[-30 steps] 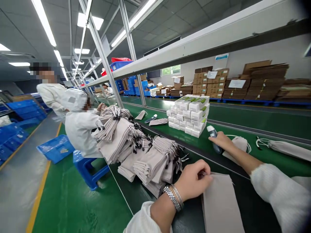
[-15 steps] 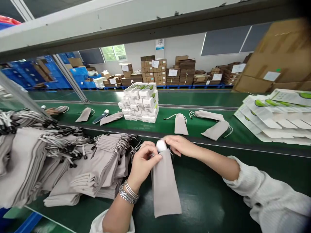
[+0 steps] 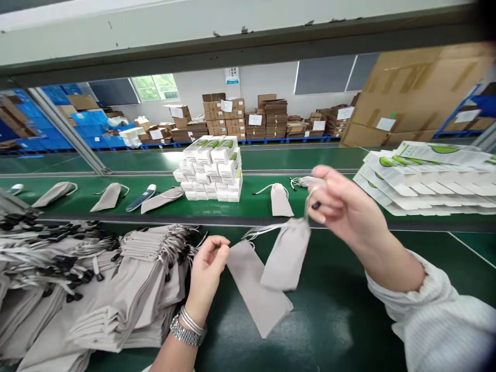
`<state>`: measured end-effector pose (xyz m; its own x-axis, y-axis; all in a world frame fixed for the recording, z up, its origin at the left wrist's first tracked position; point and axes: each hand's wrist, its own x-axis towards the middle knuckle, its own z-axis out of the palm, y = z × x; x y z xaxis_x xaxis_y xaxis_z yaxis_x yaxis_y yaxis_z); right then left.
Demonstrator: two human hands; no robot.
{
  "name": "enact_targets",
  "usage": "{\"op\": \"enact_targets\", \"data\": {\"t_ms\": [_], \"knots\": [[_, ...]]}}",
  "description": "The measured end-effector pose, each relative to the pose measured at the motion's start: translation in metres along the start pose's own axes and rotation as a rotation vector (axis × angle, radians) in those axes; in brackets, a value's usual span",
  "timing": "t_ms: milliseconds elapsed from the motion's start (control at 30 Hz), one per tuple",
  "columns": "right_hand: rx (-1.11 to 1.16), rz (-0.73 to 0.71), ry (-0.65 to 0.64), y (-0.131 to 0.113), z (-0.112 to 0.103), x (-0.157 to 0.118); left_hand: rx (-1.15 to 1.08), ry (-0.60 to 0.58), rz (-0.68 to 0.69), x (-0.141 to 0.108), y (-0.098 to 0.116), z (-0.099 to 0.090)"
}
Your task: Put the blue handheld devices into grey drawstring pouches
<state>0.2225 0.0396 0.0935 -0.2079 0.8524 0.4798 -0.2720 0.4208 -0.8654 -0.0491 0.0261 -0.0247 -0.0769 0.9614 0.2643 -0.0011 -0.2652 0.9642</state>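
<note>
My right hand [image 3: 341, 206] is raised over the belt's near edge, its fingers closed on the cord of a light grey drawstring pouch [image 3: 287, 258]. That pouch hangs tilted with its mouth gathered, and a black cord end shows by the fingers. Beneath and left of it, a flat grey pouch [image 3: 256, 294] lies on the green worktop [image 3: 333, 320]. My left hand [image 3: 209, 263] is loosely curled beside that pouch's upper corner, with nothing visible in its fingers. At my left are stacks of grey pouches [image 3: 127, 294] with cords and black ends.
On the green belt stand stacked white boxes [image 3: 209, 170]. Filled-looking pouches [image 3: 281, 200] and a dark blue device with a white end [image 3: 141, 198] lie there too. Flattened white cartons [image 3: 426, 178] are at right. A grey beam [image 3: 232, 41] crosses overhead.
The white-ended item that stuck out of the pouch is hidden now, and its mouth is gathered. My right hand has lifted the cord up and right; my left hand has come away. The view has shifted right.
</note>
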Motion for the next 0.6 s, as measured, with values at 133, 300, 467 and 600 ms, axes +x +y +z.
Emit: {"op": "enact_targets", "data": {"t_ms": [133,300,467,600], "knots": [[-0.273,-0.414,0.257,-0.005,-0.012,0.040,0.588,-0.142,0.127,0.000,-0.018,0.001],[-0.677,-0.311,0.112,0.040,-0.022,0.068,0.931,-0.262,0.189,0.005,-0.029,-0.003],[-0.891,-0.027,-0.295,0.110,-0.016,0.055,0.955,-0.325,0.208,0.009,-0.034,-0.011],[-0.972,0.150,-0.646,0.140,-0.010,0.049,0.929,-0.284,0.302,0.016,-0.047,-0.013]]}}
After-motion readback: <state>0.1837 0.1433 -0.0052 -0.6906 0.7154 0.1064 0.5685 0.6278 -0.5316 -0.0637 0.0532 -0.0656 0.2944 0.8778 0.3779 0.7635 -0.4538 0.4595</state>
